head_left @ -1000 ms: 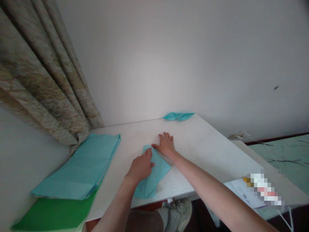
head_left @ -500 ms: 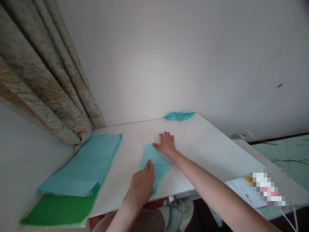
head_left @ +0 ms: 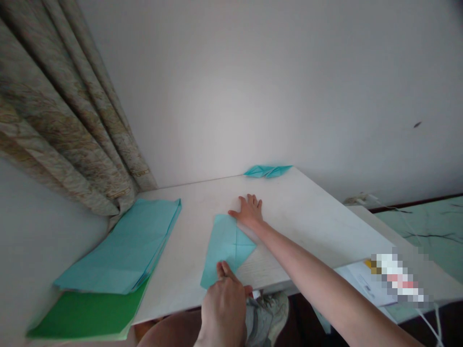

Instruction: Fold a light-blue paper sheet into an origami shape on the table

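Observation:
A light blue sheet of folded paper (head_left: pixel 220 241) lies on the white table, with crossing crease lines on its right half and a point toward the right. My left hand (head_left: pixel 224 294) is over its near edge, two fingers stretched out together on the paper and the thumb apart; the other fingers are hidden. My right hand (head_left: pixel 250 210) lies with fingers spread at the paper's far right edge, its palm partly on the table and the thumb close to the paper's top corner. Neither hand grips anything.
A folded blue paper piece (head_left: pixel 267 171) lies at the table's back edge by the wall. On the left, a stack of blue paper (head_left: pixel 123 246) rests over green paper (head_left: pixel 90 313). A white printed packet (head_left: pixel 361 279) is at right. A curtain (head_left: pixel 72 106) hangs at left.
My left hand has slid down the paper toward the near edge, uncovering more of its middle and lower left. My right hand stays in nearly the same place.

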### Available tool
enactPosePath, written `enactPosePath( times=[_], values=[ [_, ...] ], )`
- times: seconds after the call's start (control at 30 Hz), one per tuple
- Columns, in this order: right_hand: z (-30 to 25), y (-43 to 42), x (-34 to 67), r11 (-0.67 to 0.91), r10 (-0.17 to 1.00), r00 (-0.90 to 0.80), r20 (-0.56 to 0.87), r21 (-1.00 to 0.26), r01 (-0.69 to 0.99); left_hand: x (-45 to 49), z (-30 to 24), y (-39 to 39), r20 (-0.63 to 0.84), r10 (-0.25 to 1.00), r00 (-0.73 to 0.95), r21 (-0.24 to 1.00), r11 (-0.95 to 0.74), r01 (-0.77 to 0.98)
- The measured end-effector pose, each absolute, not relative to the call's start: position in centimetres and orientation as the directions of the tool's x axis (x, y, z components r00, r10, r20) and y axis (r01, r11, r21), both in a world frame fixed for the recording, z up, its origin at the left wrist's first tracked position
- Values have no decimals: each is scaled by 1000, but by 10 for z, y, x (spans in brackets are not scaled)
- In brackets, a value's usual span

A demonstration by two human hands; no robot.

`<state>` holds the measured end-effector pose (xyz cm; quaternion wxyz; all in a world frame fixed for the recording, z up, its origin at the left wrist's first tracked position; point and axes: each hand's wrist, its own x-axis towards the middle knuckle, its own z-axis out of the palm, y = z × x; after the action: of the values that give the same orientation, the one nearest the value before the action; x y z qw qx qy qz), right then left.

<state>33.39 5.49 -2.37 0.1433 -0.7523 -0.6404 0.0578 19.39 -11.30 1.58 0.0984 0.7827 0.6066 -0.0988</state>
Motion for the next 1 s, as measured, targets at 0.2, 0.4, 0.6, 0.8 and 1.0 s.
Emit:
enactPosePath(
  times=[0.2, 0.4, 0.6, 0.8, 1.0],
  values=[
    [-25, 55, 334, -130, 980, 167, 111, -283, 950, 189, -13, -133, -240, 932, 271, 164, -236, 958],
    [-26, 56, 335, -132, 979, 169, 115, -282, 950, 191, -16, -140, -278, 940, 196, 196, -144, 970],
    [-26, 56, 335, -136, 980, 171, 98, -293, 947, 190, 12, -134, -165, 962, 219, 90, -206, 974],
    [-23, 55, 335, -131, 982, 166, 92, -303, 944, 168, 30, -114, -41, 969, 242, 97, -238, 967],
    [-23, 54, 334, -129, 979, 168, 115, -284, 950, 156, 0, -58, 150, 886, 439, 209, -462, 862]
  ],
)
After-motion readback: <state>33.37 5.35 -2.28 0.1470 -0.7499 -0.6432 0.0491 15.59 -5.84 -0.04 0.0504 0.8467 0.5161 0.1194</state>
